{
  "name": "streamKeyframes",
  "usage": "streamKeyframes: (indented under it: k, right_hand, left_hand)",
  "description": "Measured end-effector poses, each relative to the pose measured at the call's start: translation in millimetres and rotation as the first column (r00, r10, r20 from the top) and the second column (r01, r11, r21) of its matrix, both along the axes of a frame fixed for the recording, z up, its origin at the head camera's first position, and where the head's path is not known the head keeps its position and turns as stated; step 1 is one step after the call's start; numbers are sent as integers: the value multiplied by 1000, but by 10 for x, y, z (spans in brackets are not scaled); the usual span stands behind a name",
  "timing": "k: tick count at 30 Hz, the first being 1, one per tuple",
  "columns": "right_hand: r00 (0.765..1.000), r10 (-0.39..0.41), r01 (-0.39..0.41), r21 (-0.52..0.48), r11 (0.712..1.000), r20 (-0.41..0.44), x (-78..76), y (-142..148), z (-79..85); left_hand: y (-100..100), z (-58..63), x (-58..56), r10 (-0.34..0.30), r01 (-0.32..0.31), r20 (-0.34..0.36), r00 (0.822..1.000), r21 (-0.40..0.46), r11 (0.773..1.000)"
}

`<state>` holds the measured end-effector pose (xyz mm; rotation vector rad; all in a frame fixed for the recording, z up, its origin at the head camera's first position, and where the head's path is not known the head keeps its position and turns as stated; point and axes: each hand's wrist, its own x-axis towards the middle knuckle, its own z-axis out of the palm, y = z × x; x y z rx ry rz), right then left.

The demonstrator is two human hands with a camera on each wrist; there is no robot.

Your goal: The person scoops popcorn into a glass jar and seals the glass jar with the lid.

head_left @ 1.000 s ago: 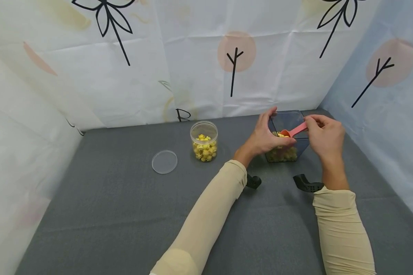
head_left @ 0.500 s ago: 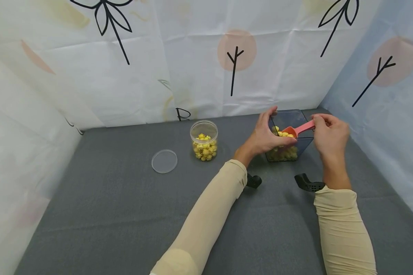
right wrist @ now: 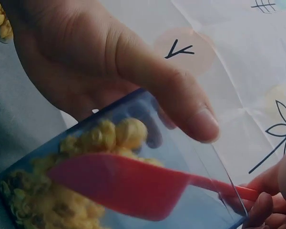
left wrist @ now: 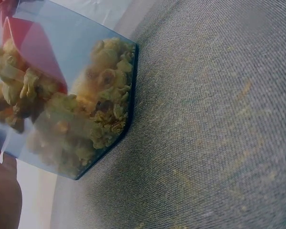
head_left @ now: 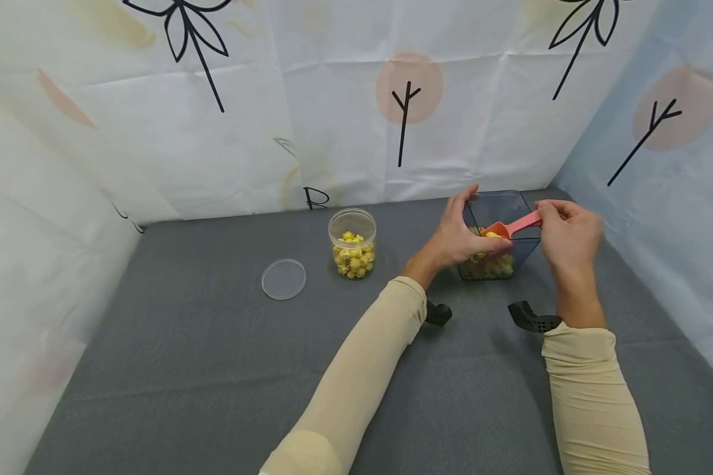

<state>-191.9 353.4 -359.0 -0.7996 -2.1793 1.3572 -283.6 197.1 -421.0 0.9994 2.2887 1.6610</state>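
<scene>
My left hand [head_left: 454,237] grips a clear square container [head_left: 525,249] at its left side, thumb along the front rim. Yellow popcorn [head_left: 487,266] fills its lower part. Between thumb and fingers, my right hand [head_left: 570,237] pinches the handle of a pink scoop [head_left: 524,222], which slants down into the container. Seen from the right wrist, the scoop's bowl [right wrist: 124,186] lies against the popcorn inside, behind the clear wall. In the left wrist view, popcorn pieces [left wrist: 19,90] sit at the scoop's bowl [left wrist: 35,50]. My left fingers are partly hidden behind the container.
Left of the container stands an open clear round jar [head_left: 352,245] partly filled with popcorn. A clear round lid [head_left: 283,280] lies flat beside it. Patterned cloth walls [head_left: 333,99] close in the grey table [head_left: 202,343] at the back and sides.
The scoop and my right hand shifted right and slightly up, raising popcorn, then the scoop dipped slightly back down to the left. My left hand and the container stayed put.
</scene>
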Motion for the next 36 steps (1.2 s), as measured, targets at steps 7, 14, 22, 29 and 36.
streamKeyframes:
  k: [7, 14, 22, 29, 36]
  right_hand:
    - [992, -85, 70, -163, 984, -89, 2, 83, 3]
    - [980, -133, 66, -384, 921, -150, 35, 152, 23]
    - [991, -74, 32, -335, 942, -113, 47, 197, 41]
    - [998, 28, -38, -193, 980, -55, 70, 185, 48]
    - [998, 53, -55, -140, 989, -19, 79, 177, 54]
  left_hand:
    - [23, 7, -1, 11, -11, 10, 1000, 6, 1000]
    - [16, 18, 12, 0, 0, 9, 1000, 3, 1000]
    - [7, 21, 18, 12, -12, 21, 1000, -1, 1000]
    - [15, 29, 23, 20, -20, 35, 999, -3, 1000]
    - [19, 31, 23, 19, -20, 36, 999, 3, 1000]
